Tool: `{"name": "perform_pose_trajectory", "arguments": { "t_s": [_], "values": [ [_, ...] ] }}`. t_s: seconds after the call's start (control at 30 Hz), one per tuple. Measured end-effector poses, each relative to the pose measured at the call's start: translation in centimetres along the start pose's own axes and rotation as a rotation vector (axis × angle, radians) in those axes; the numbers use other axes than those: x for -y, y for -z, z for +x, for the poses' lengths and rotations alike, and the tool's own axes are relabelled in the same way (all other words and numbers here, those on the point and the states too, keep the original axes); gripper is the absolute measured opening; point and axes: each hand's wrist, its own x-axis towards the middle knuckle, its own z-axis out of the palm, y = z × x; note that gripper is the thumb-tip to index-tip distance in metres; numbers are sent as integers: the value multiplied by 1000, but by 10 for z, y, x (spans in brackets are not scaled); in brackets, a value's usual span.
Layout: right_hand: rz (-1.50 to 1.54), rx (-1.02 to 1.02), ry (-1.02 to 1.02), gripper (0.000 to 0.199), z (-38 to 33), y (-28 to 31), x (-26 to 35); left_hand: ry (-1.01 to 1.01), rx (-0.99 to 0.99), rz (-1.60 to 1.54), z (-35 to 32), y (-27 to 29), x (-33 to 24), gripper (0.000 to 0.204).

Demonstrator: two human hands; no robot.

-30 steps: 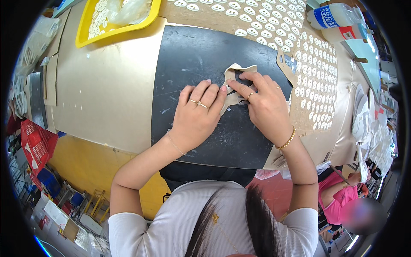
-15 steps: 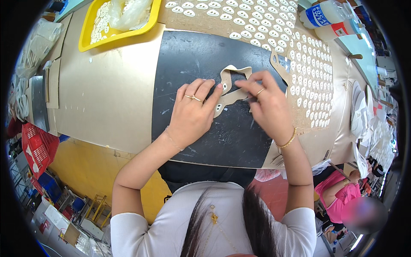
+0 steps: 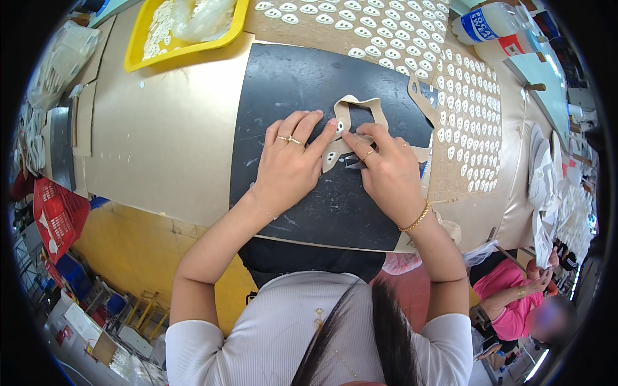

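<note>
A beige, curved cut-out piece [image 3: 344,110] of soft sheet material lies on a black mat [image 3: 302,209]. Small white oval patches with two dark holes, one of them a patch [image 3: 331,156], sit on its left ends. My left hand [image 3: 286,157] rests over it with fingers apart, the index fingertip touching the upper patch. Thumb and index finger of my right hand [image 3: 391,168] close on the piece's edge just beside that patch. A grey pointed thing [image 3: 353,163] shows beneath the right hand; its kind is hidden.
Rows of white two-holed patches [image 3: 473,122] cover the board at right and back. A yellow tray [image 3: 187,59] holds more, with a plastic bag. Another beige piece [image 3: 421,100] lies at the mat's right edge. Bottles [image 3: 492,22] stand back right; a person in pink [image 3: 508,289] sits right.
My right hand has come down and left, its fingertips now at the piece beside the upper patch. My left hand has hardly moved. The view has shifted slightly.
</note>
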Motion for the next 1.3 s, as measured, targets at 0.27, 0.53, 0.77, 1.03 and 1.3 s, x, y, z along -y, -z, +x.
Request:
{"name": "perform_pose_trajectory", "arguments": {
  "t_s": [0.27,0.53,0.77,1.03,1.3],
  "values": [
    [276,-126,-274,44,26,19,-22,55,-124,-209,2,0,10,61],
    [237,187,-362,21,40,46,-7,222,-222,-533,-1,-1,14,65],
    [220,61,-174,21,7,80,31,173,-226,-481,0,-2,14,58],
    [349,-36,-252,17,-25,123,53,112,-263,-422,-4,0,17,42],
    [281,-156,-492,14,-99,172,54,163,-197,-466,2,-1,12,39]
  ]
}}
